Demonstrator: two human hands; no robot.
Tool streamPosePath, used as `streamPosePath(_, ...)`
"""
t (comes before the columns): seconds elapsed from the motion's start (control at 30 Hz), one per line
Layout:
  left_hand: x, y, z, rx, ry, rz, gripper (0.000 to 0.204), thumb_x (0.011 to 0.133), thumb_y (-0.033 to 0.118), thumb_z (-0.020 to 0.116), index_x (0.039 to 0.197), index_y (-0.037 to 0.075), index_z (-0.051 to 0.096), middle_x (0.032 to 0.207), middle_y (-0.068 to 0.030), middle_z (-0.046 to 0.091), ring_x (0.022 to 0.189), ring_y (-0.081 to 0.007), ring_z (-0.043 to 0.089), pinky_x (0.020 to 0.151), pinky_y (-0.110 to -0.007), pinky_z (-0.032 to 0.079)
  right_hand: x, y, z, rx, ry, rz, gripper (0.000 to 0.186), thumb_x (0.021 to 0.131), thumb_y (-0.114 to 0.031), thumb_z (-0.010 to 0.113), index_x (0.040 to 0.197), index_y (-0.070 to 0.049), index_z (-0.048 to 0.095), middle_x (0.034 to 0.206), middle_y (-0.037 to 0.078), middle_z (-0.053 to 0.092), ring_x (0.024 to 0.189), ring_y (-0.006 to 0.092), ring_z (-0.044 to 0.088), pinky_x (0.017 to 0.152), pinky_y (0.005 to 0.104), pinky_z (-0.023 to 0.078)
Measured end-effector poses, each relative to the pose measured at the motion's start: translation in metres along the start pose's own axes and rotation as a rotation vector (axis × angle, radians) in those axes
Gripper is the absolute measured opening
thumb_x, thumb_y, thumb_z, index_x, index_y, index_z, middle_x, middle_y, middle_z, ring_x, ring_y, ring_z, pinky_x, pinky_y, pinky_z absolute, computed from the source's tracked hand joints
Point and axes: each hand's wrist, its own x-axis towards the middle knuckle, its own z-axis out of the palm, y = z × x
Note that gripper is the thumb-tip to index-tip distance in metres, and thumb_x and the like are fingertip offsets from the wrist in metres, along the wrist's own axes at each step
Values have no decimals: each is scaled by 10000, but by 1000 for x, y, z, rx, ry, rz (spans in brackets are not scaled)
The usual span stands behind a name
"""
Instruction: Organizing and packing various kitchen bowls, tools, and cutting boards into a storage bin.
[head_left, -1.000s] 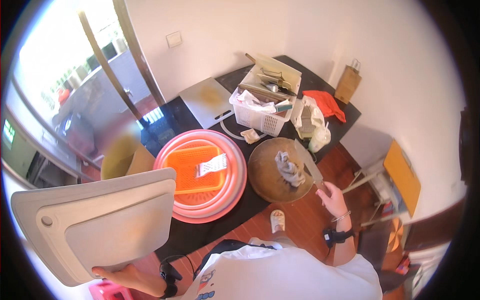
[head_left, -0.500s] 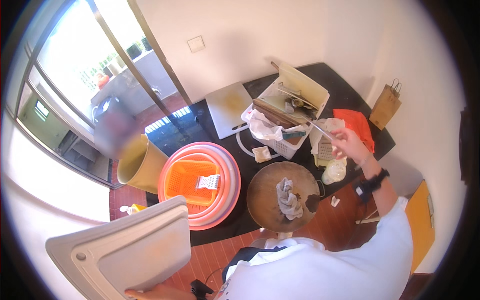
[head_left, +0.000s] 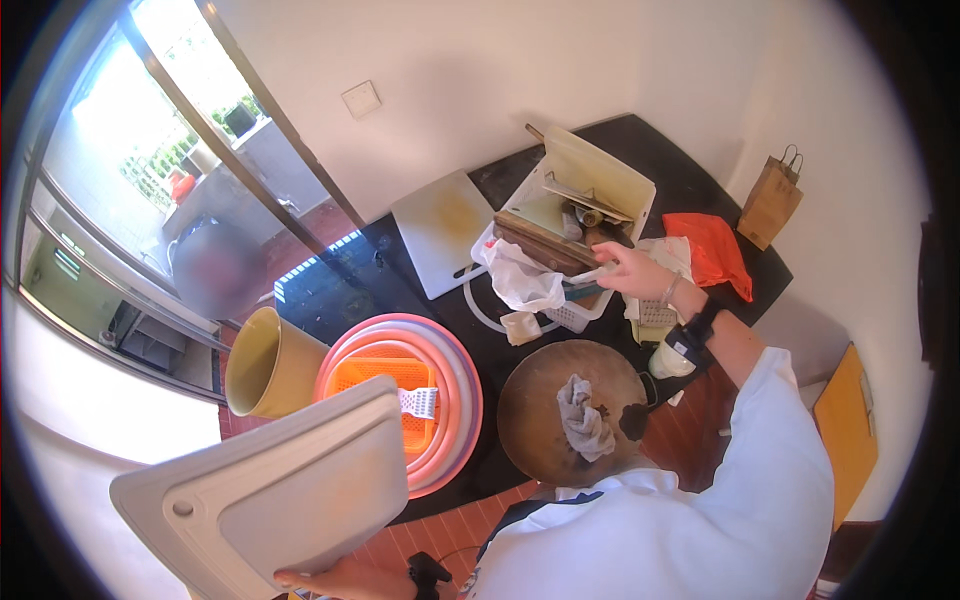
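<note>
My left hand grips the lower edge of a large beige-grey cutting board, tilted up at the lower left. At the right side of a white plastic basket, my right hand has its fingers curled in over the rim; what they hold, if anything, is hidden. In that basket stand brown wooden boards, a cream-coloured upright panel and several small utensils. A crumpled white plastic bag hangs over its near left side.
Nested pink basins hold an orange basket with a white grater. A yellow-brown bin stands left. A grey cloth lies in a brown round pan. A white cutting board and red bag lie behind.
My right hand has moved left to the white basket; the long metal utensil it held no longer shows. The beige-grey board has shifted slightly right in view, still in my left hand.
</note>
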Motion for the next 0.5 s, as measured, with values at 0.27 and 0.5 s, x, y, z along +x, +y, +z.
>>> streamPosePath(0.27,-36,-42,1,-156,-37,-15,587,917,391,444,1373,68,264,1387,-112,284,1241,-244,329,1021,-385,283,-88,-158,-100,-474,-514,183,449,836,-210,597,1210,-14,445,1032,135,582,885,174,599,768,284,489)
streamPosePath(0.5,-77,-73,8,87,57,72,630,897,461,439,1368,72,283,1385,-131,281,1263,-254,278,1029,-390,255,-154,-228,-240,-674,-38,341,518,728,-161,628,1200,-27,461,956,97,582,843,159,586,727,252,482)
